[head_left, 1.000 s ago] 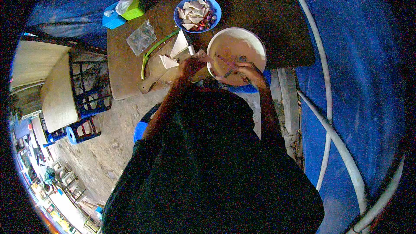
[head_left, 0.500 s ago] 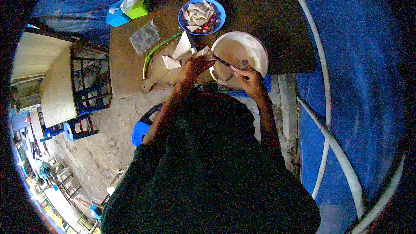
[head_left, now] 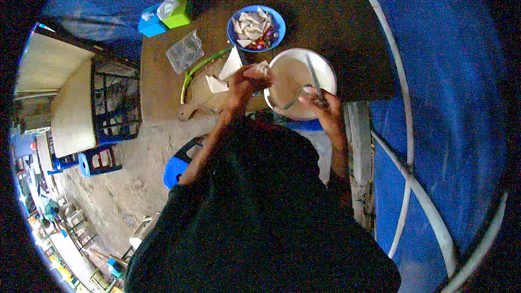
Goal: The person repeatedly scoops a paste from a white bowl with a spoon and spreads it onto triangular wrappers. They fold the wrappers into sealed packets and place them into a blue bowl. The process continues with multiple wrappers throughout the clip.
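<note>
- The left hand (head_left: 242, 84) is closed around a pale folded wrapper (head_left: 258, 69), holding it at the 9 o'clock rim of the white bowl (head_left: 325, 73).
- The right hand (head_left: 324, 109) sits at the bowl's 6 o'clock edge, fingers pinched on a spoon (head_left: 296, 98) whose tip lies in the pale filling (head_left: 290, 76); a second utensil (head_left: 313, 78) rests across the bowl.
- As far as I can judge, the work is partway through: the blue plate (head_left: 274, 17) at 11 o'clock of the bowl already holds a heap of folded pale pieces with some red bits, while two wrappers (head_left: 223, 73) lie flat on the wooden cutting board (head_left: 198, 103), and filling remains in the bowl.
- The surface is a brown wooden table (head_left: 336, 16); a green stalk (head_left: 202, 68) lies on it, with a clear plastic bag (head_left: 185, 51) and a blue-and-green tissue box (head_left: 165, 13) toward 10 o'clock.
- Blue tarpaulin (head_left: 450, 92) on white poles closes in the right side; bare earth floor (head_left: 130, 168), blue stools and crates lie to the left.
</note>
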{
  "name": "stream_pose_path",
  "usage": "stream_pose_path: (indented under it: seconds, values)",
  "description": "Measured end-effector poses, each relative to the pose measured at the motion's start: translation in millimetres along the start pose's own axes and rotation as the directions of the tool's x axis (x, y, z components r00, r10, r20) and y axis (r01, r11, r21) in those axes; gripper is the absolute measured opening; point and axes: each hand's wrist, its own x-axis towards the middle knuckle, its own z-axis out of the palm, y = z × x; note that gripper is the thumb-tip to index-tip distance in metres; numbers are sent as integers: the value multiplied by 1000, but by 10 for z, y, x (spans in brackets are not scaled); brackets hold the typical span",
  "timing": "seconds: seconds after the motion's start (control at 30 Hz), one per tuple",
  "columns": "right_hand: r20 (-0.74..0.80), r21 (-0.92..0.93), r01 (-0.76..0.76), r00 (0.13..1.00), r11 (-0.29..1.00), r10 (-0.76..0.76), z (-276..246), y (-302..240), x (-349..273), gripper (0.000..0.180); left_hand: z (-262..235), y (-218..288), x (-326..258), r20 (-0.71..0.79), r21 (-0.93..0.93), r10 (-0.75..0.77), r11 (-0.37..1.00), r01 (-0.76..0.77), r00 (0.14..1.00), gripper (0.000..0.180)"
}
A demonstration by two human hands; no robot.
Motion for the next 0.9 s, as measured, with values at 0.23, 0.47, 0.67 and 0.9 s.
stream_pose_path:
  seconds: [0.23, 0.47, 0.67, 0.9]
  values:
    - [58, 148, 42, 997, 988, -51, 329, -245, 248, 29, 177, 310, -16, 215, -146, -218, 957, 252, 952, 49]
    - [81, 467, 3, 996, 884, -46, 371, -435, 131, 26, 205, 665, -210, 167, -157, -259, 946, 285, 951, 31]
    - [41, 432, -110, 994, 895, 102, 380, -355, 185, 26, 213, 669, -170, 86, 0, -355, 935, 356, 931, 18]
    - [13, 440, -63, 998, 896, 64, 346, -256, 232, 26, 163, 486, -99, 230, -45, -269, 957, 286, 935, 35]
